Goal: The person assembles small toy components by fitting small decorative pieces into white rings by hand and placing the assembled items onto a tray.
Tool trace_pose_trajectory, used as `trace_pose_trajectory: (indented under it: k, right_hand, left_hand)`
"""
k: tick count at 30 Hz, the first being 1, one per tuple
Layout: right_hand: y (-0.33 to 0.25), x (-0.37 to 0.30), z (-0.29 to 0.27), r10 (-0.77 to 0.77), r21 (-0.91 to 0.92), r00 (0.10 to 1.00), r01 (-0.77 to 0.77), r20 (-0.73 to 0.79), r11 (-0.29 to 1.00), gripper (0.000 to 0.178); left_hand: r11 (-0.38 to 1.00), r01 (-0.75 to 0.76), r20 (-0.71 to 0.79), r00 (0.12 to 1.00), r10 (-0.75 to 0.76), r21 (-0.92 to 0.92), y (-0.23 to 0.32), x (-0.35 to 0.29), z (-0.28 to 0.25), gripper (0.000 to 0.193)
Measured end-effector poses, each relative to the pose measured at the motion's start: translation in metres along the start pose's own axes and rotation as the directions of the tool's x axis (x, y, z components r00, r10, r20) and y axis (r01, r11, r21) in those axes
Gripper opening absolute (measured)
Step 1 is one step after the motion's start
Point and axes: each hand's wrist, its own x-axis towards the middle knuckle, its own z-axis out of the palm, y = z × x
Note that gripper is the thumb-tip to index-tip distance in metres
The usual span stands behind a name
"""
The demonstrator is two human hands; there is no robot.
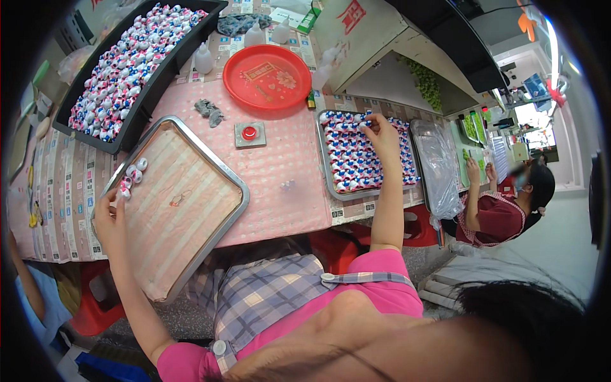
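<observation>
Left hand [109,219] rests at the left rim of the near metal tray [175,204], fingers curled around a small white piece with red and blue marks; whether it is fully gripped cannot be told at this size. A short cluster of like pieces [132,173] lies just beside it in the tray's upper left corner. The tray is lined with a pale striped cloth, otherwise bare.

Right hand [380,135] reaches out to the second metal tray [331,169], which is packed with rows of the same red-white-blue pieces [356,156]. Fingers are pinched narrow at the upper row, touching a piece; a firm hold cannot be confirmed.

Both trays sit on the table [280,184], covered in pink patterned cloth. Between them: a small square block with a red button-like cap [249,134]. Behind it, a round red plate [270,76]. Far left, a long black bin [143,95] heaped with the same pieces. Small white squeeze bottles [203,58] stand near the plate.

Another person [503,210] sits at the right, hands on a green-filled tray.
</observation>
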Motion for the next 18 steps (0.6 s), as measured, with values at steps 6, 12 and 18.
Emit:
trace_pose_trajectory:
  k: [6,12,18]
  right_hand:
    - [-0.005,-0.001,0.0,0.013,-0.038,0.998,-0.01,0.069,0.999,0.025]
    - [-0.008,-0.003,-0.009,-0.016,0.016,1.0,0.016,0.002,1.0,0.022]
    - [-0.072,-0.021,-0.023,-0.106,0.167,0.994,0.106,-0.009,0.98,0.012]
  left_hand:
    - [0.909,-0.283,0.018,0.956,0.292,0.305,-0.008,0.01,0.004,0.029]
    - [0.955,-0.238,0.095,0.97,0.224,0.179,-0.008,0.011,0.009,0.035]
    - [0.995,-0.025,0.015,1.0,0.024,0.099,0.026,0.0,0.003,0.036]
